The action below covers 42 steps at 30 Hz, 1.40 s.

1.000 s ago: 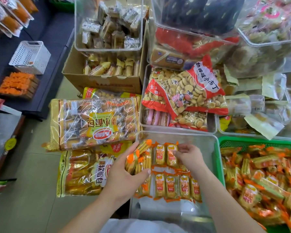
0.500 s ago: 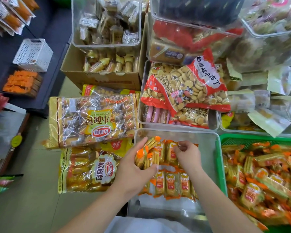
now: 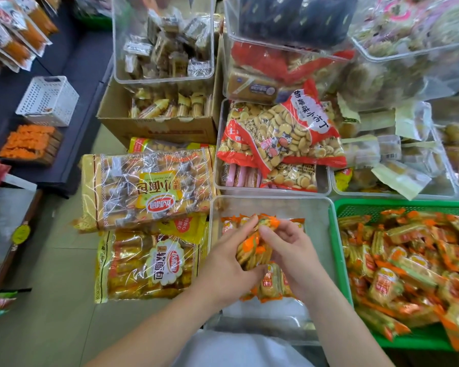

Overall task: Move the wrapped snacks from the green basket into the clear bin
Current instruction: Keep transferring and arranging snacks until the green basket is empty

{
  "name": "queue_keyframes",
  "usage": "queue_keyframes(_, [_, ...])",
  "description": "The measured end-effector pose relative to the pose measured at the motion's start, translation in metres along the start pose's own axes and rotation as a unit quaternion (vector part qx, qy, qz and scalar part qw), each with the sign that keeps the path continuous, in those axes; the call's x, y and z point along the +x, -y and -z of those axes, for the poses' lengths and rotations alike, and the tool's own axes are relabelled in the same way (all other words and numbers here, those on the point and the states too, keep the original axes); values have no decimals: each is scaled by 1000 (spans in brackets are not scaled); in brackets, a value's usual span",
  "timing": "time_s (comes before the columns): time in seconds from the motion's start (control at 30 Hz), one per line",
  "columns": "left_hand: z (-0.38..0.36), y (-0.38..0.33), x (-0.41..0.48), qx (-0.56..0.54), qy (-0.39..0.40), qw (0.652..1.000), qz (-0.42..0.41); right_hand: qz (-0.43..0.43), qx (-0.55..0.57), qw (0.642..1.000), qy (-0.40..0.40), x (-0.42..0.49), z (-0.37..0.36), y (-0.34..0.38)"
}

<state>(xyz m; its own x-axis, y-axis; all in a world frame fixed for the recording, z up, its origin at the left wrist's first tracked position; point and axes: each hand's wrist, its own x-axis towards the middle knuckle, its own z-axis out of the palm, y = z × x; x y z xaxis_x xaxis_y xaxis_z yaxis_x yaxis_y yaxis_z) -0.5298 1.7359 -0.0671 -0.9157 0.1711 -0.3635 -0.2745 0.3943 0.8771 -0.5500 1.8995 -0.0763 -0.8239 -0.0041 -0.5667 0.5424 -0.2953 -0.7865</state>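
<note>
We're right over the clear plastic bin [image 3: 270,200], and both hands meet in the middle of it. Our left hand [image 3: 228,263] grips a bundle of orange-and-yellow wrapped snacks [image 3: 251,249], its fingers curled along the bundle's left side. Our right hand [image 3: 294,250] closes in from the right, thumb and curled fingers pinching the orange wrapper ends at the far tip. So the bundle sits between the two hands, tilted, far end up, just above the bin's floor.

Under the hands, a row of matching packs [image 3: 272,286] lies flat in the bin, and a few more packs [image 3: 228,225] peek out at the far left behind our left fingers.

Immediately right of the bin, side by side with it, is the green plastic basket [image 3: 403,203], heaped with a pile of the same wrapped snacks [image 3: 408,263].

To the left, on the pale tiled floor [image 3: 51,260], two big clear-and-gold bags of small breads lie one beyond the other: the far bread bag [image 3: 146,186] and the near bread bag [image 3: 154,263]. Beyond the bin, a red-and-clear bag of round biscuits [image 3: 278,133] rests in another clear tub, with a brown cardboard box [image 3: 157,132] to its left.
</note>
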Motion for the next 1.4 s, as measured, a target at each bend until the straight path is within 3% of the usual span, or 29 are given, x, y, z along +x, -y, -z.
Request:
queue_keyframes(0.2, [1,4,-12,10,-20,1000,-1,57,76,993,-69,-4,14,22])
queue_keyframes(0.47, [2,-1,-12,-41,-78,995,40,13,63,997,-36,-13,32,27])
queue_keyframes(0.8, [-5,21,-11,-31,-79,994,75,-41,-33,997,-61,-18,29,-20])
queue_keyframes(0.9, [-10,21,-12,-38,-76,992,89,-57,-5,997,-43,-16,27,-26])
queue_keyframes(1.0, [-11,20,-13,-35,-71,992,94,-24,-11,999,-37,-22,26,-22])
queue_keyframes(1.1, [-9,20,-12,-40,-72,991,102,14,-64,994,-83,-24,34,-24])
queue_keyframes(1.3, [-8,21,-8,-49,-60,991,110,-20,-115,968,-221,0,57,-22])
queue_keyframes(1.4, [-8,21,-3,-54,-57,990,119,-37,-166,952,-254,34,66,-25])
